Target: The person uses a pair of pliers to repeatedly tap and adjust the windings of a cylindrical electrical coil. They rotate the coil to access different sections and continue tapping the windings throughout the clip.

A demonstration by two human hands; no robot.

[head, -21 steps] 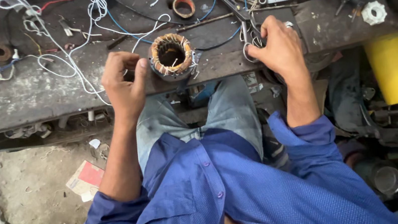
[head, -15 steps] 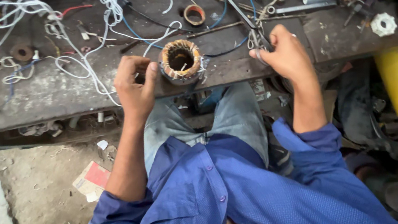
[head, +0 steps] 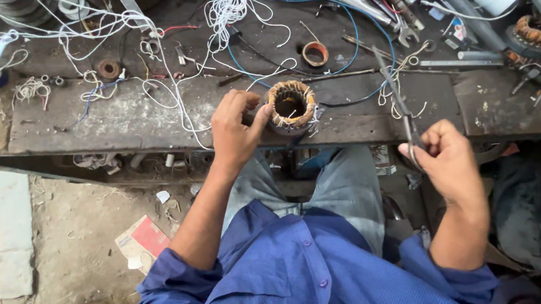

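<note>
— What's at the left?
— The left hand (head: 235, 134) pinches the rim of a wound stator (head: 290, 104) standing on the workbench (head: 102, 124); copper coils pack its core, the bore open.
— And rightward?
— The right hand (head: 447, 159) is closed on long-nosed pliers (head: 402, 107), off the bench edge

Blue buttoned shirt (head: 299, 272), sleeves rolled; grey-blue trousers (head: 351, 190).
</note>
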